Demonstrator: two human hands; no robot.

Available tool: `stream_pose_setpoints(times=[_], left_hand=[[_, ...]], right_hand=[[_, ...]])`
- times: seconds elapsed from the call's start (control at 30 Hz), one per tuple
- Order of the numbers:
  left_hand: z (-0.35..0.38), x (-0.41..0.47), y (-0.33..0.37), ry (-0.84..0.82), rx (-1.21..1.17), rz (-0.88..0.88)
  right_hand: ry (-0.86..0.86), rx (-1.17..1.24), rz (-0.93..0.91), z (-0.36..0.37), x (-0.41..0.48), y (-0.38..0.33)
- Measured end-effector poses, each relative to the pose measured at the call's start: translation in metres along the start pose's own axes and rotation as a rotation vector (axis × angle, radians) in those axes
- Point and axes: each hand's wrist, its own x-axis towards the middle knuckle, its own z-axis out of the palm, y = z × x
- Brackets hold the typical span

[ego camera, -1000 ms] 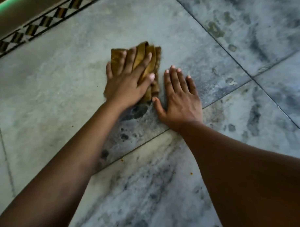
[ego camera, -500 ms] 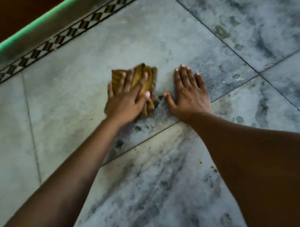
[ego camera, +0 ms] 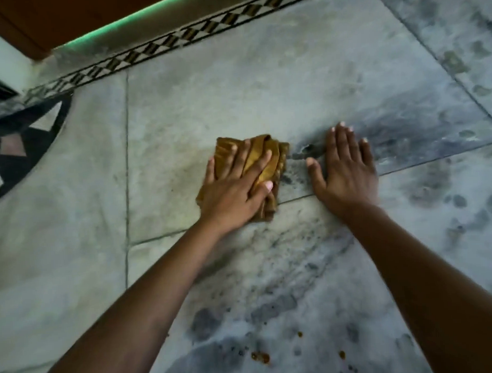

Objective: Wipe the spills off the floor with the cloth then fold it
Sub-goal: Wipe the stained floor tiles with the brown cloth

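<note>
— Now, where is the cloth (ego camera: 278,157) being held?
— It is being pressed against the marble floor (ego camera: 208,90), a little left of centre, bunched into a mustard-coloured wad whose near end is lying over a tile joint.
— By what is it being pressed?
— By the left hand (ego camera: 234,192). Its fingers are being laid straight and spread over the top, with the thumb lying toward the right edge. Nothing is being gripped or pinched.
— And the right hand (ego camera: 344,171)?
— It is being rested palm-down on bare tile just right of the cloth, fingers straight and close together. The thumb is being splayed toward the cloth without touching it, and nothing is being held.
— Is any spill being shown?
— A dark wet mark (ego camera: 305,150) is being shown between the two hands, and orange-brown specks (ego camera: 260,356) are lying scattered near, between the forearms. Whether the darker patches farther right are wet or only veining is not being made clear, as the view is blurred there.
— What is being shown at the far side?
— A checked border strip (ego camera: 178,40), with a green-lit edge (ego camera: 127,25) beyond it.
</note>
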Motion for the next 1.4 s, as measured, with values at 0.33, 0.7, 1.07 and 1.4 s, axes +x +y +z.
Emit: stream_pose_setpoints(times=[0.33,0.7,1.07,1.4], left_hand=[[-0.017,0.069,-0.053,0.011,-0.120,-0.447],[-0.012,0.038,-0.029,-0.002,-0.036,-0.157],[0.003,-0.028,-0.024,0.174,-0.138,-0.915],[-0.020,0.088,-0.028,0.028,-0.083,-0.294]], right_hand=[[-0.008,-0.036,-0.004,0.003,-0.005,-0.009],[-0.022,-0.037,0.012,0.000,-0.004,-0.010],[-0.003,-0.023,0.013,0.001,-0.006,-0.009],[0.025,-0.031,0.011,0.003,-0.004,-0.010]])
